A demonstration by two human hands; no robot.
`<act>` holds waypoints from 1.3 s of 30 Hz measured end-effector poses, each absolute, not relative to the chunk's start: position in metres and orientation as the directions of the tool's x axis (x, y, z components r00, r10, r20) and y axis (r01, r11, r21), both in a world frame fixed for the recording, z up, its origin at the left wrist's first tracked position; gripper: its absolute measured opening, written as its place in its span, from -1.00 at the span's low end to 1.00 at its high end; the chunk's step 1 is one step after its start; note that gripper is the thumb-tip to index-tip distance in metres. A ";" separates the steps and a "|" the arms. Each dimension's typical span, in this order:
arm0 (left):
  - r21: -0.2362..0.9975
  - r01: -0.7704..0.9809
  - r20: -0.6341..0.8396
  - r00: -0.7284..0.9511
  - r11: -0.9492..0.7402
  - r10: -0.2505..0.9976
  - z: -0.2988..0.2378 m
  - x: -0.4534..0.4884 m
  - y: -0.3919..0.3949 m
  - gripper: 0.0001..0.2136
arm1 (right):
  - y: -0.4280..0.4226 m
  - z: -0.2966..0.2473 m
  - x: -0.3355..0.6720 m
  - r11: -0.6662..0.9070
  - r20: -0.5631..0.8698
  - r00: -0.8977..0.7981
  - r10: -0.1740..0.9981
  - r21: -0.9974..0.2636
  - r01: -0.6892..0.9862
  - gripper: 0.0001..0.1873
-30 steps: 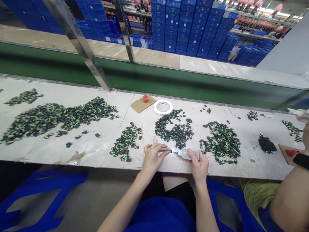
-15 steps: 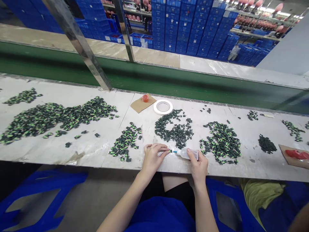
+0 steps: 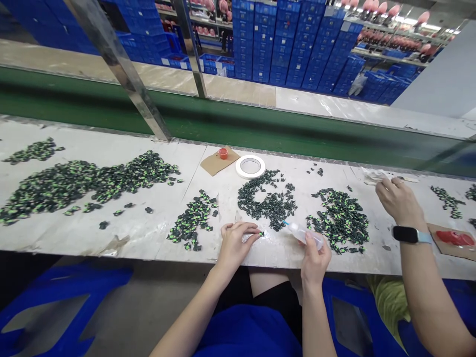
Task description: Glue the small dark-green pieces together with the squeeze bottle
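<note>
My left hand [image 3: 235, 242] rests at the table's near edge, fingers pinched on a small green-and-black part [image 3: 262, 233]. My right hand [image 3: 315, 255] is closed around a small clear squeeze bottle [image 3: 302, 233] whose blue nozzle points up and left, lifted away from the part. Just beyond the hands lies a heap of dark parts [image 3: 267, 198]. A heap of green-and-black parts [image 3: 340, 218] lies to the right and a smaller one [image 3: 193, 218] to the left.
A white tape roll [image 3: 250, 166] and a red cap on cardboard [image 3: 219, 158] sit behind the heaps. A big spread of parts [image 3: 82, 181] covers the left of the table [image 3: 130, 233]. A co-worker's hand [image 3: 397, 201] with a wristwatch reaches in at right. Green conveyor belt [image 3: 260, 129] behind.
My right hand drew the bottle back to the right and tilted its nozzle up, off the part. A co-worker's arm has reached onto the table at right.
</note>
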State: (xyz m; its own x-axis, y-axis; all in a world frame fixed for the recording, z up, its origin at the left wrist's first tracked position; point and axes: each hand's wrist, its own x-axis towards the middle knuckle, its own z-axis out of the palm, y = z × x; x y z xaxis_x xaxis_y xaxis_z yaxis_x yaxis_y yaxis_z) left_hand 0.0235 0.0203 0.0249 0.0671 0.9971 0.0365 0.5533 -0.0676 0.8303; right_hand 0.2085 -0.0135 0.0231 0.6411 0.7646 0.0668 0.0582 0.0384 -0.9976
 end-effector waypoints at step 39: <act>0.820 0.544 0.149 0.102 -0.180 0.984 0.018 0.018 0.014 -0.92 | 0.005 0.007 0.189 -0.131 0.341 0.427 0.837 -0.634 0.762 -0.45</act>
